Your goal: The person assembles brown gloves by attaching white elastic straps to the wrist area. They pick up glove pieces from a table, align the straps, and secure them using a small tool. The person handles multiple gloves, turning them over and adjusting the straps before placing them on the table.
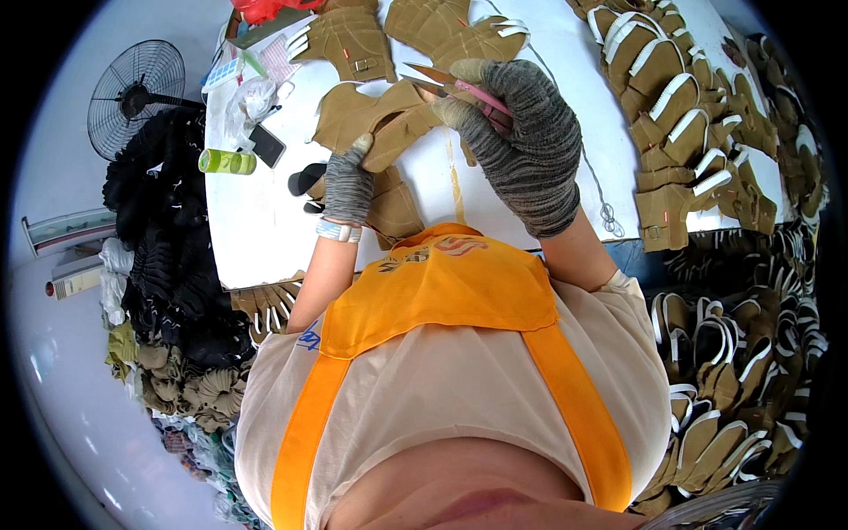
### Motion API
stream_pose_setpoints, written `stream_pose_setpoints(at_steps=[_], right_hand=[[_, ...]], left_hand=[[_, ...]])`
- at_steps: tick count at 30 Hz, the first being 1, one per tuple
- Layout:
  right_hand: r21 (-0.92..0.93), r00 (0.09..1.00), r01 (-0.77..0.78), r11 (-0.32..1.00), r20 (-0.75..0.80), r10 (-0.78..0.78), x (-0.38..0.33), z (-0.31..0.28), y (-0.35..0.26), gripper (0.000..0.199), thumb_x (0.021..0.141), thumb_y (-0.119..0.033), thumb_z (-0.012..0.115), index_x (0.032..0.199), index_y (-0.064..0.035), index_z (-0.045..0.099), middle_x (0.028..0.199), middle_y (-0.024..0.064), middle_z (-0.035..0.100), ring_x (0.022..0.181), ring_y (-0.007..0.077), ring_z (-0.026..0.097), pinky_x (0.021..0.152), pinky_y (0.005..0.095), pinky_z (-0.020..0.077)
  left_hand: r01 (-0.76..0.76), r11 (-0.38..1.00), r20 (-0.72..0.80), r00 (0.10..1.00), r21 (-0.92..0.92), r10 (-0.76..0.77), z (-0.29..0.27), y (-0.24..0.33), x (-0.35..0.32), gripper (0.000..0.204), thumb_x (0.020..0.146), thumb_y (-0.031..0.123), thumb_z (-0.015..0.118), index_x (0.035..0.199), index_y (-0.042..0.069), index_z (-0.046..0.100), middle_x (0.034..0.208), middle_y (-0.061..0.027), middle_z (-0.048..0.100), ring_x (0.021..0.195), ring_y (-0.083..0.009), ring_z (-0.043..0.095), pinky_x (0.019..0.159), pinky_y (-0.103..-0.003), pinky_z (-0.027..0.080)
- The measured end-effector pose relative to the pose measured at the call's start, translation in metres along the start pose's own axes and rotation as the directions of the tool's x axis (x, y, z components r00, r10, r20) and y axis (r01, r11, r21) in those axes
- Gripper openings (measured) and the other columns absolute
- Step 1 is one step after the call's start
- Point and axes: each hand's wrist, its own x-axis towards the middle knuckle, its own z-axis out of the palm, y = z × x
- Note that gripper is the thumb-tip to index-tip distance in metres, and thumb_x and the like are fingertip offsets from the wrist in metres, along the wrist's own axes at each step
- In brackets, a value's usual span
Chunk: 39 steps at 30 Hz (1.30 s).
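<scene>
My left hand (350,184), in a grey knit glove with the fingertips bare or pale, pinches a brown fabric shoe upper (358,119) above the white table. Another brown piece (395,210) lies beneath that hand, close to my apron. A pair of scissors with pink handles (486,102) is in my right hand (534,141), also gloved in grey. Its blades point left, slightly parted, just above the held upper's right end. Whether they touch the fabric I cannot tell.
Brown uppers (349,44) lie at the table's far side, and overlapping rows of white-edged uppers (667,97) line its right. At the left are a green can (227,162), a phone (267,146) and a plastic bag (251,100). Beyond stand a fan (137,93) and black piles (168,230).
</scene>
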Motion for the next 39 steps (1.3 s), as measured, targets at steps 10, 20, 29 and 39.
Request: stream_pose_setpoints(at_steps=[10, 20, 29, 39], right_hand=[[-0.257, 0.952, -0.167, 0.952, -0.295, 0.087, -0.027, -0.020, 0.124, 0.019, 0.093, -0.021, 0.058, 0.100, -0.0039, 0.060, 0.088, 0.0098, 0.061, 0.075, 0.0197, 0.058, 0.071, 0.0311, 0.0477], [-0.462, 0.625, -0.750, 0.473, -0.260, 0.736, -0.193, -0.006, 0.284, 0.033, 0.090, -0.029, 0.055, 0.112, -0.0052, 0.062, 0.105, 0.0188, 0.065, 0.097, 0.0336, 0.062, 0.085, 0.0396, 0.0474], [-0.486, 0.809, -0.587, 0.647, -0.367, 0.458, -0.137, -0.009, 0.246, 0.033, 0.084, -0.027, 0.067, 0.111, -0.0074, 0.063, 0.101, 0.0145, 0.062, 0.092, 0.0286, 0.060, 0.085, 0.0387, 0.0484], [-0.072, 0.977, 0.174, 0.982, 0.139, -0.163, -0.019, 0.070, 0.055, 0.040, 0.075, -0.035, 0.075, 0.103, -0.0085, 0.065, 0.088, 0.0066, 0.066, 0.077, 0.0213, 0.064, 0.071, 0.0336, 0.0506]], left_hand=[[-0.133, 0.944, 0.064, 0.985, -0.303, 0.159, 0.012, 0.033, -0.012, 0.047, 0.086, 0.014, 0.066, 0.126, 0.002, 0.045, 0.119, -0.0122, 0.055, 0.108, -0.0252, 0.057, 0.095, -0.038, 0.049], [-0.384, -0.093, 0.365, 0.733, 0.919, 0.574, -0.004, 0.037, -0.006, 0.040, 0.091, 0.030, 0.052, 0.124, 0.007, 0.047, 0.118, -0.0111, 0.056, 0.110, -0.0268, 0.054, 0.095, -0.041, 0.044], [0.046, 0.885, 0.208, 0.976, -0.463, 0.058, 0.033, 0.045, -0.015, 0.071, 0.089, 0.056, 0.050, 0.139, 0.009, 0.032, 0.137, -0.0108, 0.043, 0.125, -0.0278, 0.044, 0.106, -0.043, 0.039], [-0.196, 0.980, 0.151, 0.971, 0.044, 0.187, 0.062, 0.015, -0.038, 0.079, 0.087, 0.060, 0.048, 0.135, -0.001, 0.034, 0.131, -0.0126, 0.046, 0.122, -0.0234, 0.045, 0.105, -0.032, 0.037]])
